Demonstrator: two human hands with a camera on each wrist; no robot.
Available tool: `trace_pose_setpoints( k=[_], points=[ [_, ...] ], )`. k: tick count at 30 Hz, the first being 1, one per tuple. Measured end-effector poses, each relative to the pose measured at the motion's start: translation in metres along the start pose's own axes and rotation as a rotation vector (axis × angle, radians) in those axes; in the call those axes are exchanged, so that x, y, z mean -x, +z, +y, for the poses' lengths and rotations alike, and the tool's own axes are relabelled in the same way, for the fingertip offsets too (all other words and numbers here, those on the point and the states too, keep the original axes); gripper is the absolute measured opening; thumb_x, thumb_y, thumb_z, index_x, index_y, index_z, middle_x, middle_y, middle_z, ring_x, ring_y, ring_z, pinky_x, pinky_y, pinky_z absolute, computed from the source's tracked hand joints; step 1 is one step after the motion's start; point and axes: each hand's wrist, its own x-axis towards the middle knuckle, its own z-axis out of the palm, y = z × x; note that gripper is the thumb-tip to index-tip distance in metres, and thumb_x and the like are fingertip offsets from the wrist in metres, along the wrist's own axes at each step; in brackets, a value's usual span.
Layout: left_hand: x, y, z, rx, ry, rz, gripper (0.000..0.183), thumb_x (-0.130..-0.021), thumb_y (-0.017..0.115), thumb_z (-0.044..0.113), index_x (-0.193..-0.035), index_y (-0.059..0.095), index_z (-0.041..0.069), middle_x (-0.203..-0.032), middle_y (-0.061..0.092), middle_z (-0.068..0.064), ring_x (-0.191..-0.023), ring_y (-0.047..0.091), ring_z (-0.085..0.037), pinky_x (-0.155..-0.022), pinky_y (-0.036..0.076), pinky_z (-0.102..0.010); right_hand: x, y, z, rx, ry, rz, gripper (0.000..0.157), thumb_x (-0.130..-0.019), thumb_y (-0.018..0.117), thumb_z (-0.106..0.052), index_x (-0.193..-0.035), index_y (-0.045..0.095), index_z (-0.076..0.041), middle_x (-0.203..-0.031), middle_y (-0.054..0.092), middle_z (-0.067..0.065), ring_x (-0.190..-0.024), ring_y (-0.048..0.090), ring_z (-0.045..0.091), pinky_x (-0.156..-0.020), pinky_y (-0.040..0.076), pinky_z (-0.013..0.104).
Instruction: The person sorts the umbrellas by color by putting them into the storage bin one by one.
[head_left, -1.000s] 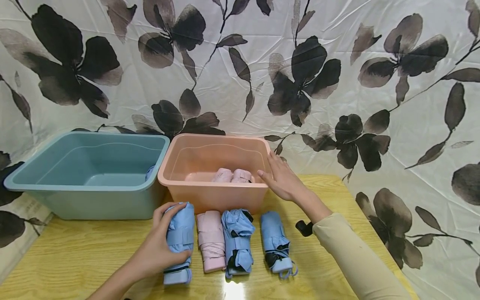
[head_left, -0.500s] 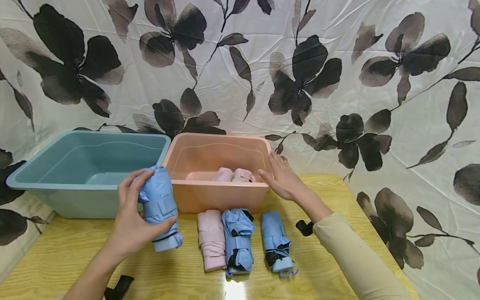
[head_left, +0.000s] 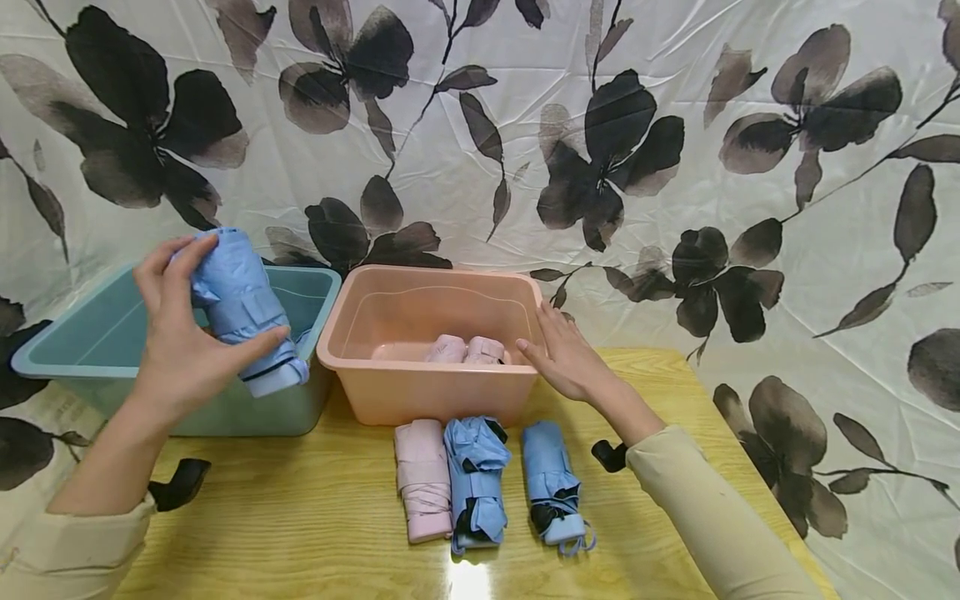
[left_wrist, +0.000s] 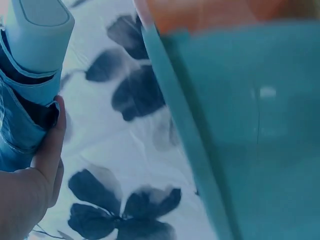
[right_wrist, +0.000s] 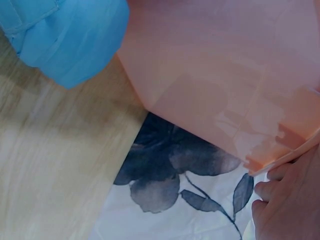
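My left hand (head_left: 180, 354) grips a folded blue umbrella (head_left: 243, 304) between thumb and fingers, tilted over the front of the teal bin (head_left: 232, 417). In the left wrist view the umbrella's pale blue handle end (left_wrist: 40, 37) points up, beside the bin's rim. With fingers extended, my right hand (head_left: 566, 358) rests on the right rim of the peach bin (head_left: 435, 396). Two folded pink umbrellas (head_left: 483, 350) lie inside that bin. A bit of blue fabric (head_left: 303, 339) shows in the teal bin, mostly hidden behind the held umbrella.
On the wooden table (head_left: 315, 517), in front of the peach bin, lie a pink umbrella (head_left: 422, 479), a blue umbrella (head_left: 476, 487) close beside it, and another blue umbrella (head_left: 552, 483) farther right. A floral cloth (head_left: 480, 167) hangs behind the bins.
My left hand has lifted the blue umbrella from the table beside the pink one and carried it up and left to the teal bin. My right hand has stayed on the peach rim.
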Motion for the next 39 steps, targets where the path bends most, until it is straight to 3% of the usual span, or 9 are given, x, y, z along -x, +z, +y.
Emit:
trace_pose_setpoints(
  k=[3, 7, 10, 15, 20, 27, 34, 39],
  points=[
    [-0.015, -0.007, -0.011, -0.046, -0.01, -0.007, 0.116, -0.065, 0.088, -0.006, -0.163, 0.032, 0.021, -0.163, 0.011, 0.003, -0.147, 0.022, -0.028, -0.116, 0.023, -0.024, 0.0, 0.0, -0.001, 0.004, 0.002, -0.004, 0.083, -0.109, 0.036, -0.054, -0.164, 0.015, 0.004, -0.173, 0.007, 0.019, -0.159, 0.009, 0.038, -0.127, 0.007, 0.054],
    [-0.032, -0.011, -0.027, -0.102, -0.064, -0.054, 0.112, -0.072, 0.088, -0.001, -0.164, 0.028, 0.02, -0.165, 0.008, -0.005, -0.149, 0.02, -0.036, -0.124, 0.022, -0.047, -0.001, 0.0, 0.0, 0.009, -0.001, -0.002, 0.083, -0.109, 0.036, -0.054, -0.164, 0.014, 0.004, -0.173, 0.007, 0.019, -0.159, 0.01, 0.039, -0.127, 0.007, 0.055],
    [-0.043, -0.012, -0.04, -0.139, -0.099, -0.118, 0.11, -0.075, 0.087, 0.004, -0.165, 0.025, 0.017, -0.165, 0.004, -0.009, -0.148, 0.02, -0.046, -0.12, 0.024, -0.065, -0.002, 0.001, 0.0, 0.014, -0.003, -0.002, 0.083, -0.109, 0.036, -0.054, -0.164, 0.014, 0.004, -0.173, 0.007, 0.019, -0.159, 0.01, 0.039, -0.127, 0.007, 0.055],
    [-0.059, -0.01, -0.064, -0.208, -0.119, -0.23, 0.108, -0.078, 0.086, 0.006, -0.165, 0.023, 0.011, -0.166, 0.001, -0.015, -0.142, 0.022, -0.057, -0.109, 0.029, -0.076, -0.002, 0.002, 0.0, 0.014, -0.004, -0.002, 0.083, -0.109, 0.035, -0.056, -0.164, 0.014, 0.003, -0.173, 0.007, 0.019, -0.159, 0.01, 0.039, -0.127, 0.008, 0.055],
    [-0.072, -0.006, -0.087, -0.27, -0.151, -0.356, 0.106, -0.081, 0.085, 0.008, -0.165, 0.02, 0.007, -0.166, 0.0, -0.022, -0.134, 0.023, -0.062, -0.1, 0.031, -0.08, -0.001, 0.003, -0.001, 0.014, -0.002, -0.005, 0.083, -0.109, 0.035, -0.055, -0.164, 0.014, 0.003, -0.173, 0.007, 0.019, -0.159, 0.009, 0.039, -0.127, 0.008, 0.054],
    [-0.083, 0.004, -0.112, -0.331, -0.18, -0.48, 0.099, -0.08, 0.084, 0.007, -0.161, 0.026, 0.003, -0.165, 0.003, -0.03, -0.132, 0.024, -0.062, -0.101, 0.03, -0.083, -0.001, 0.001, -0.002, 0.008, -0.002, 0.004, 0.082, -0.109, 0.036, -0.054, -0.164, 0.013, 0.002, -0.173, 0.007, 0.019, -0.158, 0.01, 0.041, -0.127, 0.01, 0.055],
    [-0.085, 0.015, -0.123, -0.371, -0.213, -0.617, 0.088, -0.076, 0.084, 0.005, -0.151, 0.037, -0.001, -0.158, 0.008, -0.035, -0.124, 0.03, -0.064, -0.095, 0.037, -0.079, -0.001, 0.002, 0.0, 0.013, -0.003, 0.002, 0.084, -0.109, 0.035, -0.055, -0.164, 0.013, 0.003, -0.173, 0.007, 0.02, -0.158, 0.009, 0.041, -0.127, 0.008, 0.055],
    [-0.086, 0.023, -0.127, -0.386, -0.266, -0.662, 0.085, -0.075, 0.085, 0.008, -0.146, 0.039, -0.001, -0.152, 0.009, -0.035, -0.119, 0.033, -0.063, -0.092, 0.041, -0.076, 0.0, 0.0, 0.0, 0.006, -0.01, 0.013, 0.084, -0.109, 0.035, -0.055, -0.163, 0.013, 0.005, -0.172, 0.008, 0.022, -0.158, 0.009, 0.041, -0.127, 0.009, 0.056]
  ],
)
